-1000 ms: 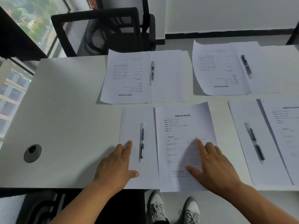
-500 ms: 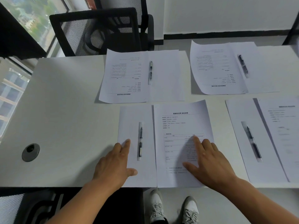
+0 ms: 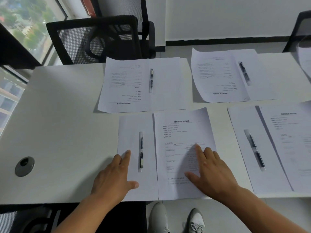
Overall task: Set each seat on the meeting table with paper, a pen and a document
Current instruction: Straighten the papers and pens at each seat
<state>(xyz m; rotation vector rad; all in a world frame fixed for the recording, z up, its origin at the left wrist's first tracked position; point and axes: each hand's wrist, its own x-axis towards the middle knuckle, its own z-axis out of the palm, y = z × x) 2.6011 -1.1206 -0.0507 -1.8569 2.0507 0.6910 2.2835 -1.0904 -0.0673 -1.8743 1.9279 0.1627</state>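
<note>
1. On the white meeting table point(image 3: 55, 125), nearest its front edge: printed document point(image 3: 181, 132), blank paper point(image 3: 129, 132) just left of it.
2. Right hand point(image 3: 213, 174), fingers spread flat on the document; left hand point(image 3: 114, 177), flat on the paper's left margin.
3. Pen point(image 3: 141, 151) lies lengthwise on the paper.
4. Advice: square both sheets with light, even pressure.
5. Document text illegible; rightmost setting cropped.

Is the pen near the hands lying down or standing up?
Lying down. The pen rests flat on the blank paper, beside the left hand.
</note>
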